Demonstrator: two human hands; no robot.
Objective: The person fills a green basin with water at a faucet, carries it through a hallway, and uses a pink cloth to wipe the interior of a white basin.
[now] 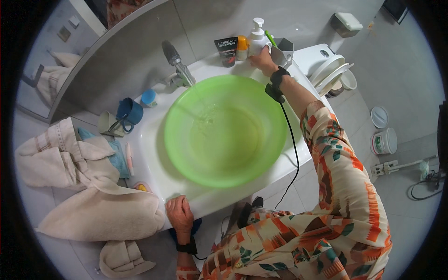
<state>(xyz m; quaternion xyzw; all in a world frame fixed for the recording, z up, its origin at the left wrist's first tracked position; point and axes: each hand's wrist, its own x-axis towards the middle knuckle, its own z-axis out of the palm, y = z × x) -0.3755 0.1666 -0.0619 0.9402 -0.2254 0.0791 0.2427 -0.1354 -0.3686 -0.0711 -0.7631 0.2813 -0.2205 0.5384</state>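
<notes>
Closest is a shirt (289,238) with orange, green and cream shapes on it. The left hand (181,214) lies on the front edge of the white sink (156,144). Its fingers are side by side and it holds nothing. A black band (186,247) goes around that wrist. To the left, a big cream towel (105,212) lies in a heap next to the sink.

A big round green basin (176,133) sits in the sink. There is water (226,142) in it. The silver tap (182,72) leans over the back of the basin, and the water bubbles under it. A blue mug (130,111) and a small tub with a blue lid (149,98) stand to the left of the tap.

The right hand (262,61) reaches to the back of the sink. Its fingers touch the white pump bottle (256,42), which stands upright there. I cannot tell if they grip it tight. Just left of it are a yellow-orange bottle (242,48) and a black tube (227,52). A gray holder (283,53) is just to the right.

Farther away, a white bucket (385,141) is on the floor (352,123), and a soap dish (346,24) is on the wall.
</notes>
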